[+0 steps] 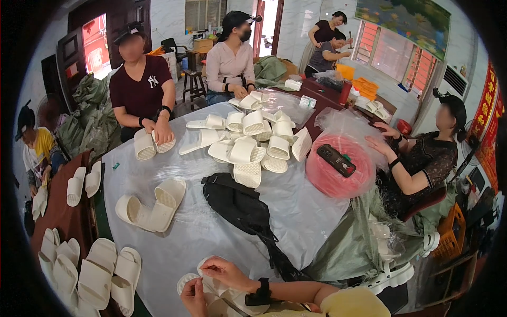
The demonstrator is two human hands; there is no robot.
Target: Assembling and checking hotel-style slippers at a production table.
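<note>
At the table's near edge, my right hand [229, 273] comes in from the right with a black band on its wrist. Its thumb and fingertips are pressed together. Just below and to the left, my left hand [194, 300] is closed too, with curled fingers. Whatever is in either pinch is too small to make out. A pair of white slide slippers [184, 280] lies under and beside my hands, partly covered by them. Farther up the table rests another white slipper pair [151, 206]. A black sling bag [235, 203] with its strap trailing toward me lies beyond my right hand.
Plastic sheeting [288, 224] covers the table. White slippers are heaped [253, 134] at its middle; more stand on a side bench [97, 274]. At right are a pink plastic roll [332, 177] with a dark case [336, 160] and a green woven sack [343, 248]. Several co-workers surround the table.
</note>
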